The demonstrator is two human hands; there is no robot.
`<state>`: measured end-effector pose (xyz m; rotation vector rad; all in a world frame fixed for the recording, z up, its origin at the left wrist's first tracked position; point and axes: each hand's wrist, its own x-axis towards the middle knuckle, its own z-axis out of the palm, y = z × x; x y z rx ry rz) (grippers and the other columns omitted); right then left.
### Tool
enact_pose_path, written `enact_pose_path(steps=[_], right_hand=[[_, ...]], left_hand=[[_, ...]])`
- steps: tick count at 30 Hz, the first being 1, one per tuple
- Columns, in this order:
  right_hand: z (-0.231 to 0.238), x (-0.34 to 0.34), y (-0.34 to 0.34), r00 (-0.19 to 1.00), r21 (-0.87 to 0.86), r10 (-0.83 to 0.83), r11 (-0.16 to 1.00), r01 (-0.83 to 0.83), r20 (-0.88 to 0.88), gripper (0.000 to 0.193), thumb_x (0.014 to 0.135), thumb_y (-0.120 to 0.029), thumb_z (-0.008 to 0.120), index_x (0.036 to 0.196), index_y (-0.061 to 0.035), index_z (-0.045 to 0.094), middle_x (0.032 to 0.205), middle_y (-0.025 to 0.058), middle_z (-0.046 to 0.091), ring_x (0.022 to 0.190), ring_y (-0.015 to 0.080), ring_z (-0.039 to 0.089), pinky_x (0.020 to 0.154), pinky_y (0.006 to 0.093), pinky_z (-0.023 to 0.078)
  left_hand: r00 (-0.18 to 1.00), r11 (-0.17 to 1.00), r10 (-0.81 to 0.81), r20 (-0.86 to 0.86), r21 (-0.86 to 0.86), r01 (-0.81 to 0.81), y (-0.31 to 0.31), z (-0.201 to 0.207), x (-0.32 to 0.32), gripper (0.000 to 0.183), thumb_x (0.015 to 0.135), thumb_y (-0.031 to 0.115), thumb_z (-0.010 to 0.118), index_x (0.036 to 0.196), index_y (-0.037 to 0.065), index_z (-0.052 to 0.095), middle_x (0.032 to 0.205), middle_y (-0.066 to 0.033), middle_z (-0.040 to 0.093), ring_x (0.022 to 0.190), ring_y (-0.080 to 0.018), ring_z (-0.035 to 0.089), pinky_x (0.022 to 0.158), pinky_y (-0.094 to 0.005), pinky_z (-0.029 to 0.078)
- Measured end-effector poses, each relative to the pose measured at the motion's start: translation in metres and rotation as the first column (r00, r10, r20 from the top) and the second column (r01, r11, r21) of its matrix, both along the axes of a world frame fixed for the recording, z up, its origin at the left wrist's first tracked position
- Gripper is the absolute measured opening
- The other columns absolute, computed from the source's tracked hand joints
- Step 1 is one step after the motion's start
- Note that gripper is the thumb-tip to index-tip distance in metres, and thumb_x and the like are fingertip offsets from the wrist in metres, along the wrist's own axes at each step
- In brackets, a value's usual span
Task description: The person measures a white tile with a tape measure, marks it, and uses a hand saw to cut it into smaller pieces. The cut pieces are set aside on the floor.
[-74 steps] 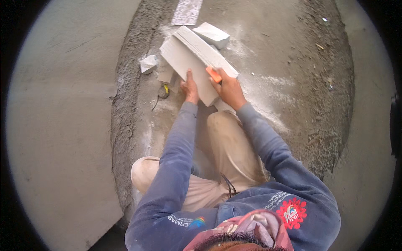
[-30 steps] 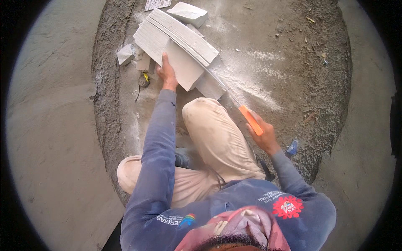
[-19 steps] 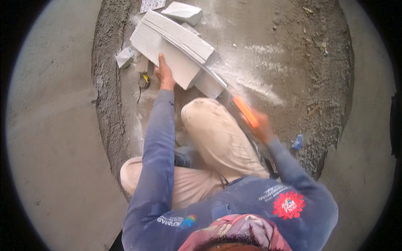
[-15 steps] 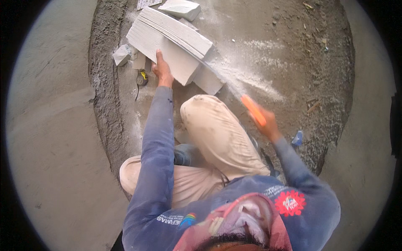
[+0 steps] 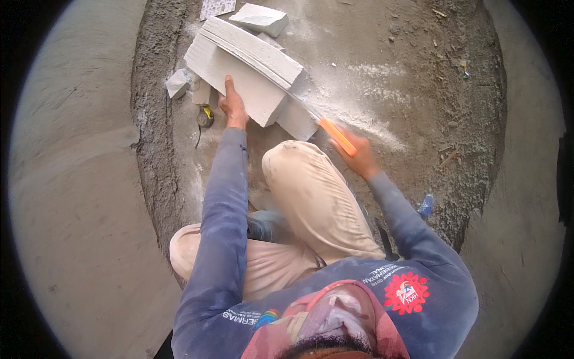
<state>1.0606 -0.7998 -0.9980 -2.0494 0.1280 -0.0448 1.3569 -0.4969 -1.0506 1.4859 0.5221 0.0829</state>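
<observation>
A long white lightweight concrete block [image 5: 248, 87] lies slantwise in front of me, propped on other pieces. My left hand [image 5: 234, 109] grips its near edge, thumb laid along the face. In my right hand [image 5: 361, 157] is the orange handle of a handsaw [image 5: 337, 136], my fingers wrapped round it. The saw's thin blade sits in a lengthwise cut near the block's far side, and most of it is hidden there. Under the block's right end, a smaller white block [image 5: 297, 119] shows in part.
White dust [image 5: 365, 122] is spread over the ground right of the block. Offcuts lie around it: a larger piece [image 5: 261, 19] beyond and a small chunk [image 5: 177, 84] at left. A yellow-black tape measure [image 5: 205, 116] lies near my left hand. My bent knee [image 5: 293, 155] is close to the block.
My right hand has pushed the saw forward and left, so less blade shows outside the block. My left hand keeps its grip on the block.
</observation>
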Motion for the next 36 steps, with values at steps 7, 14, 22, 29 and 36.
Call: enact_pose_path(steps=[7, 14, 22, 29, 36], right_hand=[[0.033, -0.090, -0.017, 0.999, 0.037, 0.013, 0.999, -0.015, 0.040, 0.054, 0.106, -0.032, 0.079, 0.156, -0.0177, 0.067, 0.132, 0.0146, 0.080, 0.112, 0.0393, 0.080, 0.091, 0.0458, 0.065], [0.007, 0.023, 0.016, 0.996, 0.070, 0.041, 0.997, -0.036, -0.073, 0.060, 0.106, -0.033, 0.079, 0.161, -0.0178, 0.062, 0.151, 0.0114, 0.073, 0.127, 0.0346, 0.076, 0.101, 0.0427, 0.063], [0.019, -0.076, -0.024, 0.998, 0.006, 0.064, 0.998, -0.064, -0.009, 0.057, 0.105, -0.025, 0.080, 0.159, -0.0139, 0.064, 0.149, 0.0142, 0.074, 0.132, 0.0320, 0.075, 0.106, 0.0433, 0.061], [0.003, 0.008, 0.015, 0.988, -0.008, 0.051, 0.999, -0.053, -0.147, 0.052, 0.106, -0.032, 0.079, 0.156, -0.0216, 0.068, 0.147, 0.0146, 0.075, 0.127, 0.0344, 0.077, 0.102, 0.0440, 0.062], [-0.019, -0.044, -0.017, 0.991, 0.041, -0.018, 0.999, 0.024, -0.130, 0.047, 0.108, -0.023, 0.074, 0.154, -0.0165, 0.070, 0.140, 0.0179, 0.077, 0.125, 0.0361, 0.077, 0.100, 0.0429, 0.062]], left_hand=[[0.999, 0.998, 0.018, -0.036, -0.066, -0.020, 0.007, 0.013, -0.016, 0.074, 0.107, 0.045, 0.075, 0.159, -0.005, 0.057, 0.147, -0.0175, 0.069, 0.124, -0.0289, 0.070, 0.103, -0.0429, 0.060], [0.998, 1.000, -0.009, -0.068, 0.013, 0.010, -0.010, 0.008, -0.008, 0.073, 0.108, 0.044, 0.073, 0.159, -0.006, 0.056, 0.150, -0.0178, 0.067, 0.127, -0.0291, 0.070, 0.105, -0.0442, 0.061], [0.995, 1.000, 0.026, -0.096, -0.011, -0.027, 0.011, 0.004, -0.017, 0.072, 0.109, 0.044, 0.073, 0.158, -0.006, 0.058, 0.151, -0.0186, 0.068, 0.127, -0.0287, 0.070, 0.106, -0.0437, 0.059], [0.995, 1.000, 0.021, -0.094, 0.006, -0.021, -0.013, 0.009, -0.025, 0.075, 0.108, 0.046, 0.074, 0.157, -0.008, 0.057, 0.150, -0.0214, 0.067, 0.126, -0.0293, 0.070, 0.107, -0.0430, 0.058], [0.996, 0.996, 0.045, -0.078, 0.074, -0.040, -0.002, 0.026, -0.017, 0.071, 0.109, 0.043, 0.072, 0.158, -0.006, 0.057, 0.150, -0.0203, 0.067, 0.129, -0.0293, 0.068, 0.110, -0.0429, 0.057]])
